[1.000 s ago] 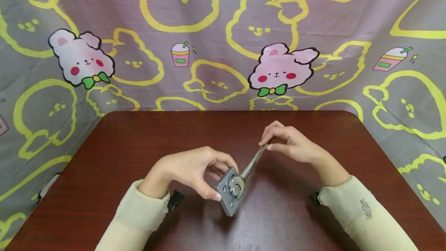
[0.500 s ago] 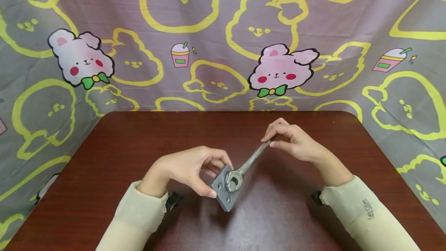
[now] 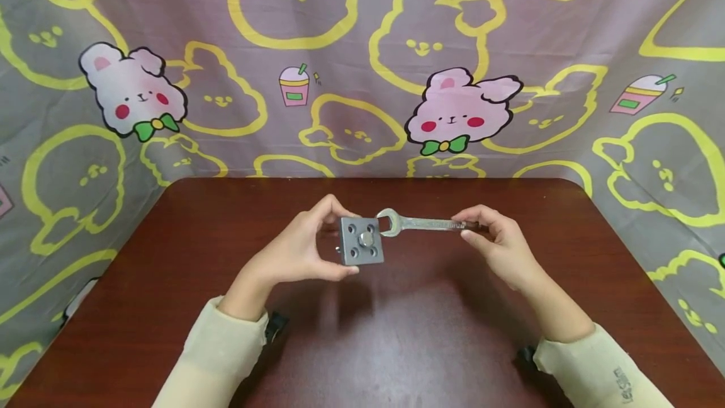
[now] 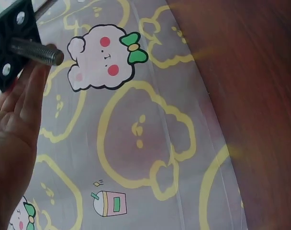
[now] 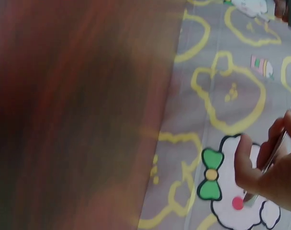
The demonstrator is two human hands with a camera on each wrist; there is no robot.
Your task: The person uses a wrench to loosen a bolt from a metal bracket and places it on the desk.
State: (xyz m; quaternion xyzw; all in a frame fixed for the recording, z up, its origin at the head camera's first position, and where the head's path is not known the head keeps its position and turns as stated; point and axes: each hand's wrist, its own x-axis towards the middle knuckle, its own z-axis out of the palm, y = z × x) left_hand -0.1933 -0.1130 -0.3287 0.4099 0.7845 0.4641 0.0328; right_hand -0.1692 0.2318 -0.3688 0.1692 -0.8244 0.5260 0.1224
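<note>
My left hand [image 3: 291,247] pinches a small grey square plate [image 3: 361,223], thumb at its lower edge and fingers at the top. Several round holes pierce the plate, and a bolt head [image 3: 366,239] stands out from its face. Behind it, the bolt's threaded shank [image 4: 38,51] shows in the left wrist view. With thumb and fingertips, my right hand [image 3: 501,245] holds an open-end wrench [image 3: 427,224] by its far end, nearly level. The wrench's forked end overlaps the plate's right edge in the head view, off the bolt head. The gripped end is partly hidden by the fingers.
Both hands are raised over a dark red-brown tabletop [image 3: 362,345]. A grey cloth [image 3: 340,17] printed with cartoon bears and rabbits hangs behind the table and along both sides. A black strap piece [image 3: 276,327] shows under the left cuff.
The wrench has come off the bolt head and swung level to its right. My left hand has lifted the plate and turned its face toward the head camera. My right hand has shifted right.
</note>
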